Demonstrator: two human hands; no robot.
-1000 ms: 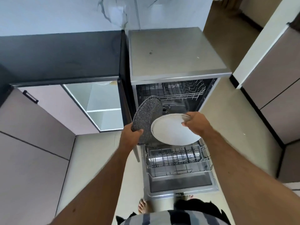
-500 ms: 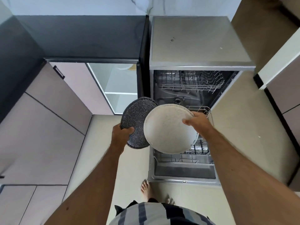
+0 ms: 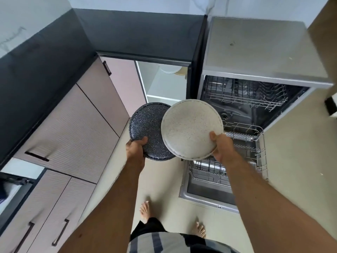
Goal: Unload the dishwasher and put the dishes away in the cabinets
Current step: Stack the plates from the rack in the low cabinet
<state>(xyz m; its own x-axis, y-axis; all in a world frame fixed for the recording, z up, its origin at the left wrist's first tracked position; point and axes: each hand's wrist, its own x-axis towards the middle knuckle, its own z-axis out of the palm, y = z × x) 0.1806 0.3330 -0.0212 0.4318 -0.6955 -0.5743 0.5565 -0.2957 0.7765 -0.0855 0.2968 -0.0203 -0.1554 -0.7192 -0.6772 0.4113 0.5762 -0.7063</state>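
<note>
My left hand point(image 3: 135, 149) grips the near rim of a dark speckled plate point(image 3: 145, 125). A white speckled plate point(image 3: 189, 128) is held at its lower right rim by my right hand point(image 3: 221, 147), and it overlaps the dark plate's right side. Both plates are held in the air in front of me, left of the open dishwasher point(image 3: 255, 110). The dishwasher's upper rack point(image 3: 244, 95) looks bare, and the lower rack point(image 3: 244, 141) is pulled out over the lowered door point(image 3: 206, 192). An open cabinet point(image 3: 160, 83) lies just beyond the plates, with pale dishes point(image 3: 173, 71) on its upper shelf.
A black countertop point(image 3: 136, 33) runs along the back and left. Closed cabinet doors with dark handles point(image 3: 60, 232) line the left side. My bare feet point(image 3: 145, 210) stand on the tiled floor beside the dishwasher door. The dishwasher's flat steel top point(image 3: 255, 46) is at the right.
Both plates have moved left, away from the dishwasher opening, and tilted flatter toward me. The view has swung left and stepped back, bringing more of the left cabinets into sight.
</note>
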